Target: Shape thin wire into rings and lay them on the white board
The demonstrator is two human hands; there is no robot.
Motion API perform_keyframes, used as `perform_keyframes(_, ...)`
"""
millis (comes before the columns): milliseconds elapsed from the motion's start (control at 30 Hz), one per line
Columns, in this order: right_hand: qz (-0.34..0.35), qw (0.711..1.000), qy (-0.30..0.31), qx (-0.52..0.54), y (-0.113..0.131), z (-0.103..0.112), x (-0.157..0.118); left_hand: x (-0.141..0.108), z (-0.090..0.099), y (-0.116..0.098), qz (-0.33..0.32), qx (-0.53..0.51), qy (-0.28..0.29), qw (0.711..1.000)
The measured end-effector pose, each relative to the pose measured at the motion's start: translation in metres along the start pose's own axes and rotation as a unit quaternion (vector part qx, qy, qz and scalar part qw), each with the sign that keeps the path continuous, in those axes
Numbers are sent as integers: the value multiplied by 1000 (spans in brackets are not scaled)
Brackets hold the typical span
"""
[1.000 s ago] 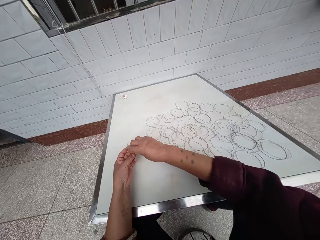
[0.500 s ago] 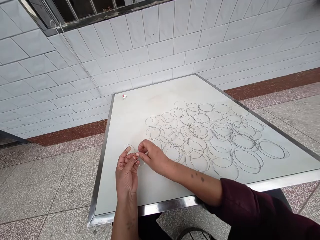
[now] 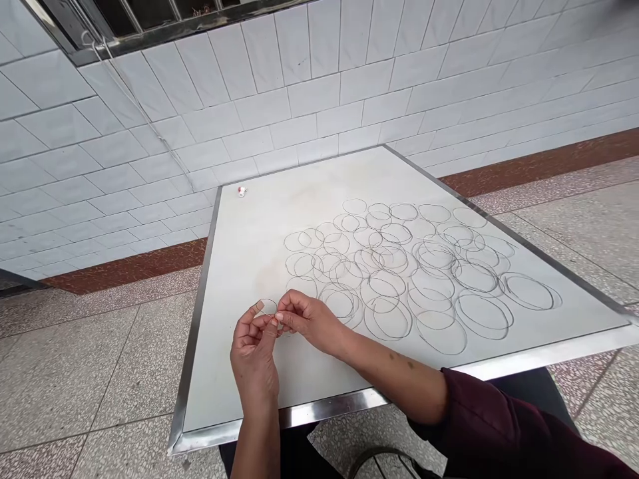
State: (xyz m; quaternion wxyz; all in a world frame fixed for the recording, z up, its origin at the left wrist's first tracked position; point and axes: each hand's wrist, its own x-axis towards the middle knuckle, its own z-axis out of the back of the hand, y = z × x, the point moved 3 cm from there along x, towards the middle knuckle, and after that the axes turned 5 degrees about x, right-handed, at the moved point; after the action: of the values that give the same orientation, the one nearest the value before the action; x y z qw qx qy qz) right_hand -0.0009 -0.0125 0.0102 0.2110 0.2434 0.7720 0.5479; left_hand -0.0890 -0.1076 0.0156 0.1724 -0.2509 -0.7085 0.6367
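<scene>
A thin wire loop (image 3: 269,301) stands up between my two hands above the front left of the table. My left hand (image 3: 255,352), palm up, pinches the wire between thumb and fingertips. The fingertips of my right hand (image 3: 309,320) close on the same wire, touching the left thumb. A tan wrap (image 3: 260,305) covers one left fingertip. To the right, several thin wire rings (image 3: 390,285) lie flat on the table, many overlapping. The exact spot where the fingers meet on the wire is partly hidden.
The white table (image 3: 234,253) has a shiny metal edge (image 3: 344,401). A small red and white object (image 3: 242,191) lies near its far left corner. Behind stands a white tiled wall (image 3: 314,90) with a barred window. A round dark metal frame (image 3: 384,459) shows below the table.
My right fingertips have come down and closed against the left fingertips on the wire. The wire loop has shifted slightly. The whole view has moved a little.
</scene>
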Motion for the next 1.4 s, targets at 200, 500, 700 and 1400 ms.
perform_keyframes(200, 4, 1000, 10, 0, -2, 1, -5, -6, 1, 0, -19, 53, -2, 998)
perform_keyframes(500, 30, 999, 18, 27, -7, 5, -6, -12, -4, -5, -35, 100, 34, 994)
perform_keyframes(700, 49, 998, 23, -14, -9, 11, -5, -8, -1, -1, -6, 134, 88, 987)
perform_keyframes(1400, -17, 982, 185, 31, -12, 24, -6, -7, -2, 5, 130, 89, 179, 971)
